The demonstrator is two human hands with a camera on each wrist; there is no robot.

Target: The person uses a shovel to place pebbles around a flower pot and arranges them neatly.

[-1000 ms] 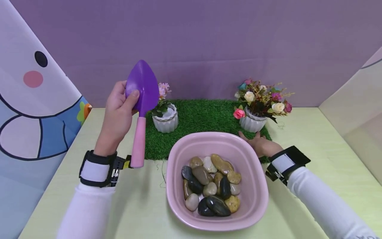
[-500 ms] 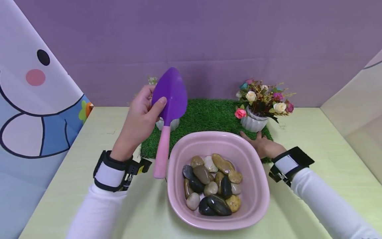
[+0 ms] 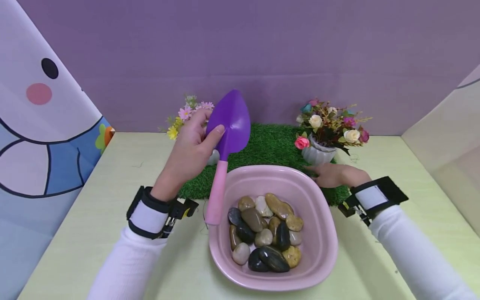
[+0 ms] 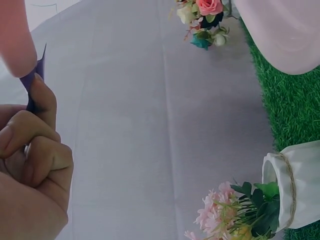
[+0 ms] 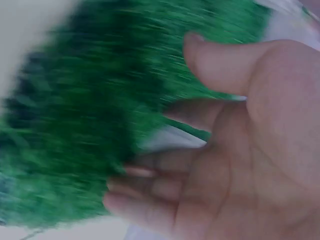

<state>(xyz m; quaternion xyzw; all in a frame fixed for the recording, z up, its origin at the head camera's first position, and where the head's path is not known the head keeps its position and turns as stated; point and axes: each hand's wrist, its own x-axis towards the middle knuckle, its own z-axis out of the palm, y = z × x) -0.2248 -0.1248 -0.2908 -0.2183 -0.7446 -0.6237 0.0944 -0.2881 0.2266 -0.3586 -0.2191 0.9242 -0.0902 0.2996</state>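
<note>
A: The left hand point(image 3: 193, 143) has swung toward three o'clock in the last second, bringing along the purple leaf-shaped trowel with a pink handle point(image 3: 235, 135). From where I stand, the handle's end now crosses the rim of the glossy pink rounded-square basin point(image 3: 318, 250).

B: Touching it?

A: Can't tell. The trowel is at about eleven o'clock from the basin's middle, its tip aimed just past twelve.

B: How is it gripped?

A: Thumb on the face of the blade, fingers tucked behind: a pinch near the blade's base, with the handle hanging free.

B: And the right hand point(image 3: 331, 175)?

A: It has edged slightly toward three. It's at two o'clock from the basin's middle, near the white fluted flowerpot point(image 3: 318, 155), over the green artificial-grass mat point(image 3: 270, 146). Its fingers are loosely stretched with the thumb apart, and I see nothing in them. Whether they touch the mat, I can't say.

B: So which step is this?

A: I'd judge it's carrying and placing the trowel. The smooth brown, black and pale stones point(image 3: 263, 237) lie in the basin, apart from the blade.

B: And the next move?

A: If it's to be set down, a steady pinch and a clear patch; if used, a fresh grip on the handle.
</note>
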